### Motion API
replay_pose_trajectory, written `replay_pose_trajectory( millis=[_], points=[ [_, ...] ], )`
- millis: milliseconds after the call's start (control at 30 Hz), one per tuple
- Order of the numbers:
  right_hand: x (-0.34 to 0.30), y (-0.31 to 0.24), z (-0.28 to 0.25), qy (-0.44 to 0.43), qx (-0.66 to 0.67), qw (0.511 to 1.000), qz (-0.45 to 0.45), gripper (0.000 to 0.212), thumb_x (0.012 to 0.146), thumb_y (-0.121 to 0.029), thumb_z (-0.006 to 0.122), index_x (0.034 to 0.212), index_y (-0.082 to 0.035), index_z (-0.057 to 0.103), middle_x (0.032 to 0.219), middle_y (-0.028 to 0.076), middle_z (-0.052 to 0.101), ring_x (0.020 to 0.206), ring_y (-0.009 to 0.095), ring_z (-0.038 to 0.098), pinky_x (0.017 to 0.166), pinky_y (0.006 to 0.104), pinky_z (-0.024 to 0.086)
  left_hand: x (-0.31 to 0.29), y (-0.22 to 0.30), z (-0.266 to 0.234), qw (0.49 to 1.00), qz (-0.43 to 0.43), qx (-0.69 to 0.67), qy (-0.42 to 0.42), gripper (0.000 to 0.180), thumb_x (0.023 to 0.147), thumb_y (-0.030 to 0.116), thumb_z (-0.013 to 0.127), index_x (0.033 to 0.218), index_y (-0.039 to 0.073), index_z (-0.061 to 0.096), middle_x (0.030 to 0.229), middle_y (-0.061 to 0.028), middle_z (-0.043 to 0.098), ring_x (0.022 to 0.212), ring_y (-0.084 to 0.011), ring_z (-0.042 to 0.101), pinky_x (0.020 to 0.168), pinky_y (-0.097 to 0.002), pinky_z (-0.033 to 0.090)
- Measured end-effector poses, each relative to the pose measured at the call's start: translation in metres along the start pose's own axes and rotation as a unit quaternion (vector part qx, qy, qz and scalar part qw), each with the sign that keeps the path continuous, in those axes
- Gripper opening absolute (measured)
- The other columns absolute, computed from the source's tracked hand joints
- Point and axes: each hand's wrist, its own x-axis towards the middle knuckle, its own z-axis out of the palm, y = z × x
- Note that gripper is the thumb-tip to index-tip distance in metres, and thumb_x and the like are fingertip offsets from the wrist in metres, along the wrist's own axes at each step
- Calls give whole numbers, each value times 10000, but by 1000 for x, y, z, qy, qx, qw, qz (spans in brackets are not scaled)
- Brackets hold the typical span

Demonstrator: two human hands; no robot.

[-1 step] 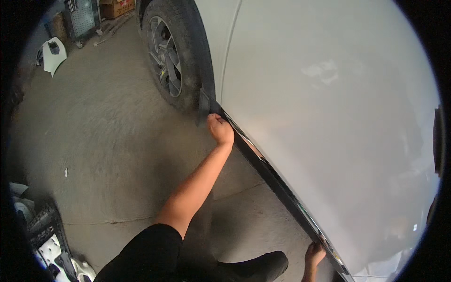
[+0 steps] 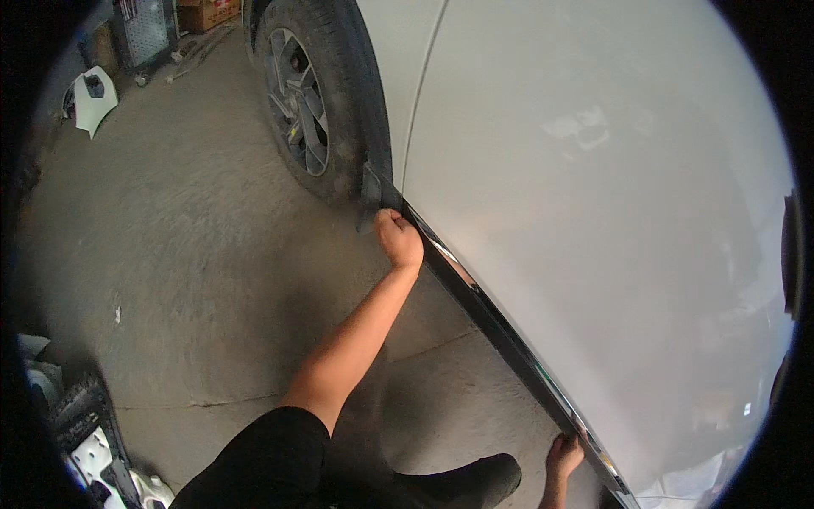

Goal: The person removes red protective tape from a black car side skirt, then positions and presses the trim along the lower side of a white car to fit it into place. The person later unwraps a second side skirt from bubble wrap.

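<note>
A long black side sill trim (image 2: 500, 327) with a bright chrome strip runs diagonally along the bottom edge of a white car door (image 2: 593, 212). At its upper end, close to the black mudflap (image 2: 370, 191) behind the wheel, my left hand (image 2: 398, 239) is closed round the trim's lower edge, its fingertips partly hidden. Farther down the same trim, my right hand (image 2: 564, 455) has its fingers curled under the edge and partly out of sight behind it. The chrome strip mirrors part of my arm.
A car wheel (image 2: 297, 102) stands at upper left. Loose white and black car parts (image 2: 97, 458) lie at lower left, and a white panel (image 2: 95, 100) rests farther off. A cardboard box (image 2: 206, 14) is at the back. My dark-clad knee (image 2: 475, 483) is below the sill.
</note>
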Motion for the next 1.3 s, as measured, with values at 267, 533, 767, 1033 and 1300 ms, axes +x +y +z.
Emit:
replay_pose_trajectory(
  millis=[267, 533, 767, 1033, 1300],
  points=[
    [23, -85, 23, -35, 153, 952, 262, 373, 931, -170, 531, 1220, 64, 553, 1216, 207, 627, 1075, 310, 598, 964, 373, 432, -20, 13, -14, 999, 24, -10, -23, 75, 824, -36, 470, 878, 13, 453, 888, -177, 483, 869, -368, 501, 796, -455, 401],
    [14, -24, 31, -148, 170, 943, 243, 119, 839, -165, 565, 817, -48, 554, 585, -8, 460, 475, 119, 439, 427, 309, 376, 15, -33, -60, 968, -225, -107, 21, 408, 977, 240, 434, 1233, -78, 433, 1221, -265, 480, 1098, -361, 526, 951, -459, 428],
    [22, -161, -35, -291, 99, 943, 131, 276, 821, -244, 638, 844, 30, 639, 803, 252, 656, 803, 394, 677, 703, 423, 517, 25, 24, -8, 963, -152, -158, 156, 561, 1002, 336, 399, 1347, -103, 350, 1305, -301, 400, 1175, -397, 468, 1030, -512, 356],
    [89, -256, 16, -277, 88, 936, -199, 253, 817, -227, 685, 672, -34, 609, 644, 169, 632, 617, 370, 638, 576, 438, 510, 38, 19, -4, 990, 12, -20, 136, 555, 996, 367, 408, 1322, -82, 369, 1361, -299, 389, 1268, -423, 393, 1064, -530, 268],
    [108, -246, 47, -161, 96, 889, -419, 243, 726, -155, 712, 556, -89, 553, 536, 104, 544, 471, 304, 546, 457, 408, 428, -19, -84, -69, 852, -333, -344, 212, 639, 1012, 431, 387, 1458, -12, 275, 1479, -271, 321, 1332, -370, 398, 1117, -502, 311]
  ],
)
